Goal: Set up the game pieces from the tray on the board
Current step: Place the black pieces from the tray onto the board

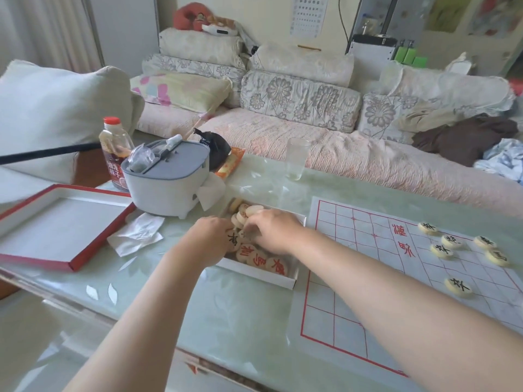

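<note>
One view, head-worn: looks forward and down over the pale green glass-topped table (249,321), near the white paper board with red grid (365,224); floral-cushioned sofa (300,100) at far edge.

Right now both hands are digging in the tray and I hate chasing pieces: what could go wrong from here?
1. The pieces lie heaped in the low-walled tray; the left hand and right hand rummaging together could flick one onto the table.
2. The right forearm crosses over the board, seemingly a thin sheet; dragging it could shift the six pieces already set there.
</note>
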### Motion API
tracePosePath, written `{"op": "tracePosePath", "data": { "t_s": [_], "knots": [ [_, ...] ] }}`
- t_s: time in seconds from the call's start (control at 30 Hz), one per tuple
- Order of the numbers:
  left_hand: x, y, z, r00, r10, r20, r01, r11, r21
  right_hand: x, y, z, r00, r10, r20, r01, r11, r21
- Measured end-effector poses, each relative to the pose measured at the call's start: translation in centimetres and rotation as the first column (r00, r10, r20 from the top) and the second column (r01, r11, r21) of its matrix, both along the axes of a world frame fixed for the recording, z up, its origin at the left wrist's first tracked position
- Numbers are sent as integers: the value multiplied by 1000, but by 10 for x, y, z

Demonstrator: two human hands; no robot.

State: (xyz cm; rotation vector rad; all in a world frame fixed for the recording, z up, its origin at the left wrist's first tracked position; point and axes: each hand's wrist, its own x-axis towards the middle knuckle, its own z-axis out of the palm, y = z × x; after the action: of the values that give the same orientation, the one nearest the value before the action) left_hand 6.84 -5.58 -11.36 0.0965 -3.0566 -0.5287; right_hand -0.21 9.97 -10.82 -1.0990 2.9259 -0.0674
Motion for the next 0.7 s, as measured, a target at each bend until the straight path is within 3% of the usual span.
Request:
{"op": "tracePosePath", "data": {
  "t_s": [0.27,0.4,0.57,0.7],
  "knots": [
    [5,-10,-2,999,21,-39,-15,986,164,1,-7,0,997,18,-74,-7,990,139],
    [5,-12,-3,999,37,-35,-30,984,176,-1,-16,-2,998,20,-55,-9,980,199],
    [1,-11,-5,995,79,-55,-68,981,182,-6,-14,-5,997,33,-64,-24,989,144],
    [0,-4,-1,982,118,-146,-96,985,146,-5,2,6,999,31,19,-31,999,-15]
  ]
}}
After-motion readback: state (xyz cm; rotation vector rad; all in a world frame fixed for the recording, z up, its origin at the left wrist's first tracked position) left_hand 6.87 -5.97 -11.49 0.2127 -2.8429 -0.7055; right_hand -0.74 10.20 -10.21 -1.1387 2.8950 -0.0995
